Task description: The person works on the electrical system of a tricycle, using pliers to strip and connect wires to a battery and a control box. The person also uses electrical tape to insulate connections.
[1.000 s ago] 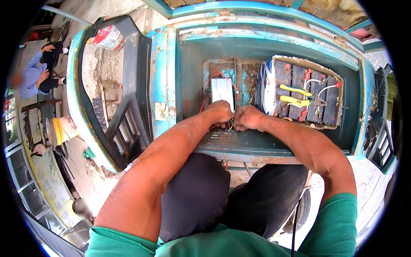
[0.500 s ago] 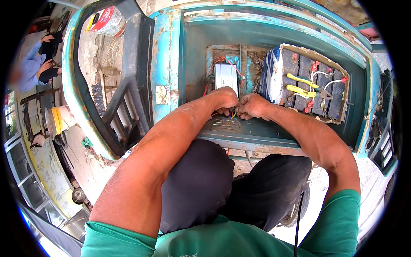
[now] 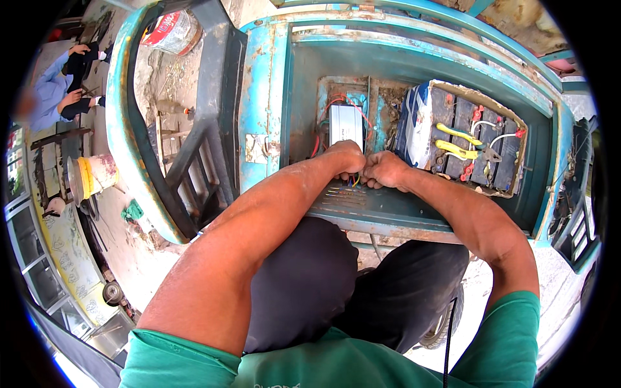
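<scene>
My left hand (image 3: pixel 348 157) is closed in a pinch on thin coloured wires (image 3: pixel 356 182) just below the silver box (image 3: pixel 346 121) in the teal metal compartment (image 3: pixel 307 58), its fingertips largely hidden. My right hand (image 3: pixel 387 169) meets it from the right, fingers bent and pinched at the same wires. Red leads (image 3: pixel 317 145) loop around the box. Several short wires with coloured ends (image 3: pixel 339 197) lie on the compartment floor under my hands. To their right, yellow-handled pliers (image 3: pixel 456 147) rest across dark batteries (image 3: pixel 482 171) with red terminals, in a torn carton.
A black grille frame (image 3: pixel 213 129) with a rusty teal rim stands left of the compartment. Beyond it are a red-and-white bucket (image 3: pixel 171 32) and a yellowish bucket (image 3: pixel 97 178). A seated person (image 3: pixel 55 90) in light blue is at far left. A black panel (image 3: pixel 579 226) hangs at the right.
The whole view has shifted slightly as my head moved. My hands stay bunched at the wires below the silver box, now a little closer together, with small finger movements.
</scene>
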The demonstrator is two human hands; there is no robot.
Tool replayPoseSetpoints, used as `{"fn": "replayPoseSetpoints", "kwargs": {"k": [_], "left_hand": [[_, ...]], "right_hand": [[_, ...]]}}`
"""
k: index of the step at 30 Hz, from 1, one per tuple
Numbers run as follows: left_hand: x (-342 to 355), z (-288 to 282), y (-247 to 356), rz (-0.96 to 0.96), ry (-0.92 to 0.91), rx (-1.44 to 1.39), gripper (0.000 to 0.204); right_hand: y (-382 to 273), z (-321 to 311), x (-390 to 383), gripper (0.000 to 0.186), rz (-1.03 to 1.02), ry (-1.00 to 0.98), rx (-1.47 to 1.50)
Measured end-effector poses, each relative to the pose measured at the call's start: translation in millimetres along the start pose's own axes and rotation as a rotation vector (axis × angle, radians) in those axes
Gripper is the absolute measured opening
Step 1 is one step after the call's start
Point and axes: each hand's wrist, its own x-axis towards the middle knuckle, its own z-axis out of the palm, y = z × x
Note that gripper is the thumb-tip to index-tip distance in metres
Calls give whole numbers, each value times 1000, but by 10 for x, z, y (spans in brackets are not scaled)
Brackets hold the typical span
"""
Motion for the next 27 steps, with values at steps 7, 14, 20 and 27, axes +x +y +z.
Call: {"fn": "replayPoseSetpoints", "kwargs": {"k": [7,14,20,27], "left_hand": [[-211,-128,38,236,328,274,28],[-193,-27,-1,370,163,362,27],[-162,13,14,416,191,304,24],[209,260,-198,391,99,150,22]], "right_hand": [[42,-11,47,12,27,11,37],[-22,-9,7,8,76,17,17],[-40,-61,-34,10,64,-1,2],[153,-52,173,9,-95,-44,-83]]}}
